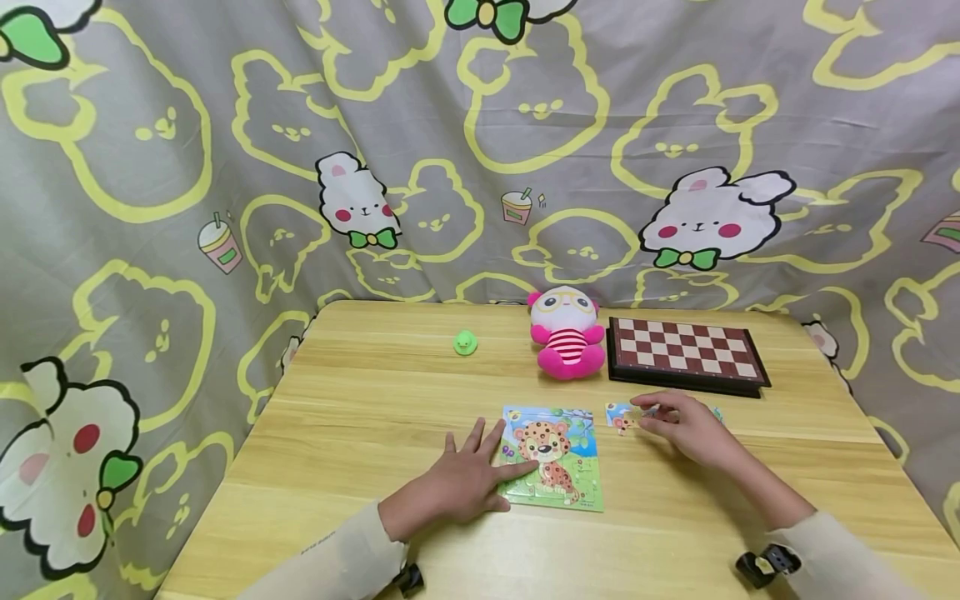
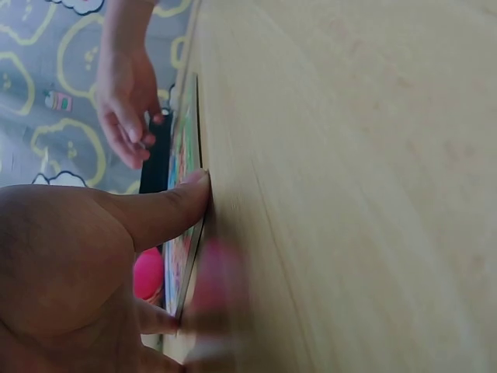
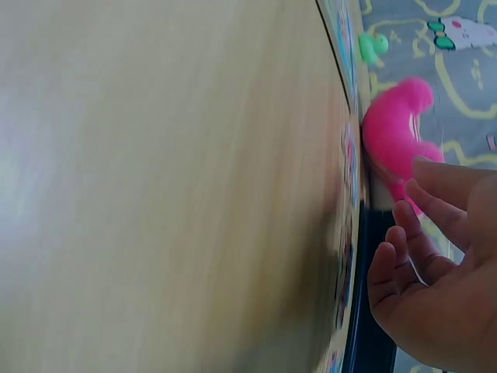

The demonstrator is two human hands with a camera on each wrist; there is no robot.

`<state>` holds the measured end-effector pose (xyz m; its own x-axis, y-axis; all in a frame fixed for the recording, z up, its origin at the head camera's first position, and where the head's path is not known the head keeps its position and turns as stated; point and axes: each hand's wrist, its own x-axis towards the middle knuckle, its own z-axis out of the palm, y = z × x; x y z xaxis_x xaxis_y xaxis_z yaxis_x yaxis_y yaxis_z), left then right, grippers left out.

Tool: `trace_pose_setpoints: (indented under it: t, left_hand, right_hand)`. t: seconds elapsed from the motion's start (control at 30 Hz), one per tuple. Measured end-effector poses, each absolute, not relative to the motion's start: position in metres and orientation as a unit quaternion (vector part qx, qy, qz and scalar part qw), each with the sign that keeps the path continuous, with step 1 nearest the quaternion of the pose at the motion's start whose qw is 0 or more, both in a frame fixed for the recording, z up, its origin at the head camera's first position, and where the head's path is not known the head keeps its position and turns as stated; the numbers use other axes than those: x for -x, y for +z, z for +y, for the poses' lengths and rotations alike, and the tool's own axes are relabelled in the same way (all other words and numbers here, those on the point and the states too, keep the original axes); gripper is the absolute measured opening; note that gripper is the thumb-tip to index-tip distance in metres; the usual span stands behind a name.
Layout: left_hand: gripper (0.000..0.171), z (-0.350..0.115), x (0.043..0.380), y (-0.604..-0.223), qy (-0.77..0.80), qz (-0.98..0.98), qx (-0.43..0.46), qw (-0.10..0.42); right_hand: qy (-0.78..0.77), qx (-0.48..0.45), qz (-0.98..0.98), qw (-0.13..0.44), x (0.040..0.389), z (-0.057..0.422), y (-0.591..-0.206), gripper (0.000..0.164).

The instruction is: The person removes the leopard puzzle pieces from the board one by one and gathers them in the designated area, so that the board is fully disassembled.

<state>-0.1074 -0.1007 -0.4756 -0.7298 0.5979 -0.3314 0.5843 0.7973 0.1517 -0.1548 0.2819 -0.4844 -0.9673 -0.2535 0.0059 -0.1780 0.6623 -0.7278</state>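
Note:
A square jigsaw puzzle (image 1: 558,487) with a spotted leopard cub lies flat on the table. My left hand (image 1: 465,477) rests at its left side with fingers spread, one finger reaching over the picture. In the left wrist view, the thumb (image 2: 167,214) touches the board's edge. Just right of the puzzle lie loose jigsaw pieces (image 1: 619,414), partly hidden beneath my right hand (image 1: 686,425). That hand hovers over them, its fingers (image 3: 408,245) loosely bent with nothing between them in the right wrist view.
Behind the puzzle sits a pink and white plush toy (image 1: 566,333) in a striped top. A checkered board-game box (image 1: 686,350) lies to its right, and a small green toy (image 1: 465,342) to its left. A patterned curtain (image 1: 435,125) hangs around the wooden table (image 1: 360,400).

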Motion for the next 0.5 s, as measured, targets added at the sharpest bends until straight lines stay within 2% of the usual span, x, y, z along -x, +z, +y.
trace_pose_setpoints:
  t: [0.5]
  left_hand:
    - [0.065,-0.104,0.107,-0.479,0.049,0.929,-0.32,0.18]
  right_hand:
    - [-0.421,0.157,0.89,0.075,0.158,0.24,-0.486,0.033]
